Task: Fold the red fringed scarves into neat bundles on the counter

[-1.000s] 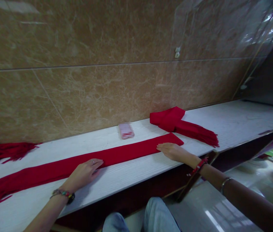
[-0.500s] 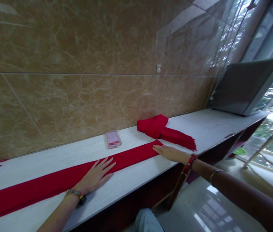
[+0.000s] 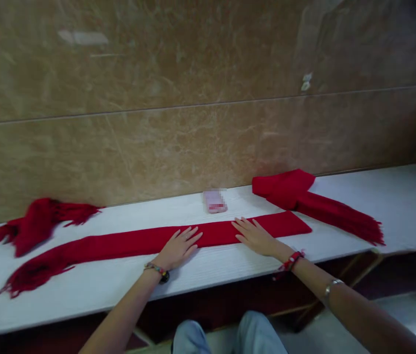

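A long red scarf [image 3: 126, 244] lies flattened into a strip along the white tabletop, its fringe bunched at the left and a folded edge at the right. My left hand [image 3: 180, 247] rests on the middle of it, palm down with fingers spread. To the right, my right hand [image 3: 255, 237] also lies flat on the scarf, fingers apart. Neither hand grips the cloth. Behind the strip's right end is a second red scarf [image 3: 285, 189], looped over itself with its fringe pointing right. A third red scarf [image 3: 36, 226] sits crumpled at the far left.
A small pale pinkish packet [image 3: 214, 201], partly blurred out, lies near the wall behind my hands. The white tabletop [image 3: 414, 206] runs along a brown marble-tiled wall [image 3: 178, 142]. My knees [image 3: 193, 337] are below its front edge.
My view swung right, then back left. My right hand has moved leftward along the scarf, away from its folded right end. The left hand's fingers have spread and it lies nearer the right hand.
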The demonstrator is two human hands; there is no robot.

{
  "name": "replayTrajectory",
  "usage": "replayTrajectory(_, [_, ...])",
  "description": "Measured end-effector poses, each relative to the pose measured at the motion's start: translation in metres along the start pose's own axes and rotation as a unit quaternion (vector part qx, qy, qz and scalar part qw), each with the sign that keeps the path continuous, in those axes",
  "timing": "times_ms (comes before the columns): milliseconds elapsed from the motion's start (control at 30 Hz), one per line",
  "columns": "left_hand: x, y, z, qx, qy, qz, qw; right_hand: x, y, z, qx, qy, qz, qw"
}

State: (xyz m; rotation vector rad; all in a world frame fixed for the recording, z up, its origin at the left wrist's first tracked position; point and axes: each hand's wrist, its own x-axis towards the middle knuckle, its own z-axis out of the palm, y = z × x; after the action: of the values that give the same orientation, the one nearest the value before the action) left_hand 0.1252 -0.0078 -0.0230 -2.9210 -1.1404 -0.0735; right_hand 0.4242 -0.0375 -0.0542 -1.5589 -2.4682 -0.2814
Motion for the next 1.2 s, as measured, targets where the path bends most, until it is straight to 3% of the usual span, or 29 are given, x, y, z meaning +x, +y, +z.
replayTrajectory(133, [-0.060, -0.049, -0.006, 0.049, 0.009, -0.075, 0.996, 0.002, 0.008, 0.008, -0.009, -0.018, -0.013, 1.000])
replayTrajectory(200, [-0.090, -0.077, -0.010, 0.066, 0.009, -0.127, 0.990, 0.015, -0.005, 0.003, -0.001, -0.016, 0.001, 1.000])
replayTrajectory(267, [-0.114, -0.100, -0.014, 0.068, 0.009, -0.161, 0.985, 0.038, -0.035, -0.007, 0.033, -0.001, 0.001, 0.999])
replayTrajectory(333, [-0.132, -0.115, -0.015, 0.059, 0.018, -0.162, 0.985, 0.066, -0.078, -0.017, 0.083, 0.006, -0.054, 0.995])
replayTrajectory(467, [-0.145, -0.124, -0.011, 0.053, 0.072, -0.137, 0.987, 0.117, -0.160, -0.025, 0.134, 0.013, -0.191, 0.972])
replayTrajectory(567, [-0.145, -0.125, -0.008, 0.055, 0.108, -0.129, 0.984, 0.134, -0.188, -0.015, 0.128, 0.007, -0.244, 0.961])
replayTrajectory(767, [-0.143, -0.134, -0.011, 0.061, 0.129, -0.068, 0.987, 0.132, -0.187, 0.016, 0.023, 0.091, -0.294, 0.951])
replayTrajectory(967, [-0.144, -0.129, -0.014, 0.100, 0.132, -0.037, 0.985, 0.126, -0.190, 0.019, -0.022, 0.136, -0.302, 0.943])
replayTrajectory(1200, [-0.150, -0.133, -0.012, 0.045, 0.185, -0.121, 0.974, 0.123, -0.192, 0.013, -0.010, 0.166, -0.293, 0.942])
